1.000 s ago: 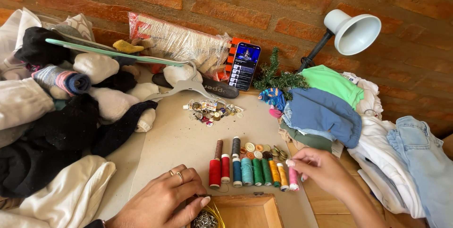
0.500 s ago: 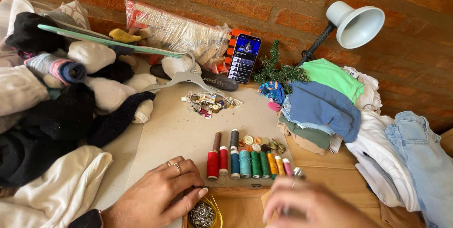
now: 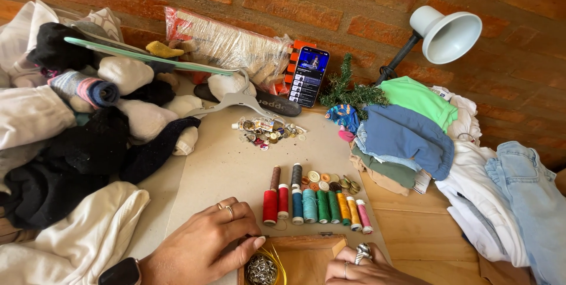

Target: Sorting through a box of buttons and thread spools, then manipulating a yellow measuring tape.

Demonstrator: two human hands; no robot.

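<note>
Two hands at a small wooden box (image 3: 306,258), sorting sewing bits.
We rest our left hand (image 3: 206,243), loosely curled and holding nothing, on the box's left corner beside its pin heap (image 3: 261,270); our right hand (image 3: 365,270) lies flat at the right rim. Next, reaching inside looks likely. Beyond it, thread spools (image 3: 315,205) lie in a row, long axes pointing away from us.
</note>
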